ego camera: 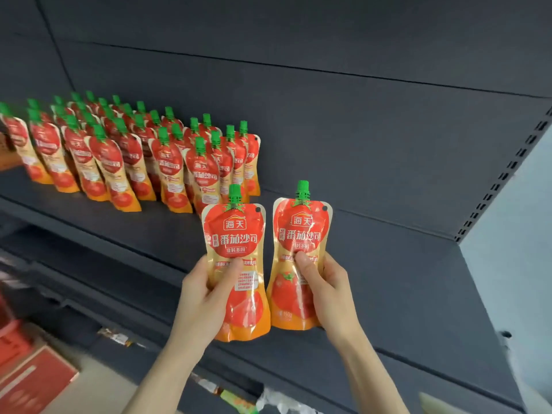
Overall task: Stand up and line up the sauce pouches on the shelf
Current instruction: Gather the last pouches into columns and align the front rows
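Note:
I hold two red and orange tomato sauce pouches with green caps upright in front of the dark shelf (388,264). My left hand (206,297) grips the left pouch (236,234) around its lower half. My right hand (325,288) grips the right pouch (301,231), thumb pressed on its front. Both pouches hover side by side near the shelf's front edge. Farther left on the shelf, several rows of the same pouches (167,165) stand upright, several deep.
The shelf has a dark back panel and a perforated upright (501,174) at the right end. Bare shelf surface lies to the right of the standing rows. Red boxes (33,380) sit on the floor at lower left. A lower shelf edge (209,383) holds small packets.

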`<act>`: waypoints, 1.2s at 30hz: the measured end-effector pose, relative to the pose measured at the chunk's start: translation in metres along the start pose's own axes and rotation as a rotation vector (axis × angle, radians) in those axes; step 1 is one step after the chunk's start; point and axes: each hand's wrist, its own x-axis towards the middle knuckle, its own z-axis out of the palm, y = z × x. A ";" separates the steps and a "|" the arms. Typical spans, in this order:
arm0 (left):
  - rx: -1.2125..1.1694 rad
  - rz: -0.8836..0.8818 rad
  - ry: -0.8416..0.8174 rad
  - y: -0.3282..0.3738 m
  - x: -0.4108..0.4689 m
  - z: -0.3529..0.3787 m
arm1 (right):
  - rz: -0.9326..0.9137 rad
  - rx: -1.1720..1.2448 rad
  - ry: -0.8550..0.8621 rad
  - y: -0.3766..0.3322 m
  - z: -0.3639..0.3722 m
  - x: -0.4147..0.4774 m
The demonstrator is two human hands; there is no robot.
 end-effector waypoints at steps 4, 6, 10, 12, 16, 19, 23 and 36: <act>0.063 -0.031 0.012 -0.011 -0.006 -0.099 | 0.030 0.025 0.038 0.035 0.091 -0.014; 0.062 -0.045 0.036 -0.014 -0.001 -0.139 | 0.035 0.013 0.041 0.046 0.129 -0.015; 0.004 -0.039 0.018 -0.014 0.025 -0.190 | -0.003 -0.039 0.068 0.052 0.182 -0.005; -0.034 -0.027 -0.023 -0.014 0.042 -0.203 | -0.044 -0.074 0.100 0.051 0.198 0.009; -0.098 0.016 -0.082 -0.014 0.085 -0.217 | -0.115 -0.123 0.160 0.054 0.222 0.044; -0.099 0.051 -0.130 -0.012 0.120 -0.223 | -0.148 -0.135 0.207 0.058 0.232 0.071; -0.099 0.086 -0.202 -0.011 0.165 -0.220 | -0.187 -0.154 0.285 0.059 0.236 0.104; -0.009 0.216 -0.462 -0.040 0.257 -0.206 | -0.213 -0.242 0.512 0.067 0.234 0.143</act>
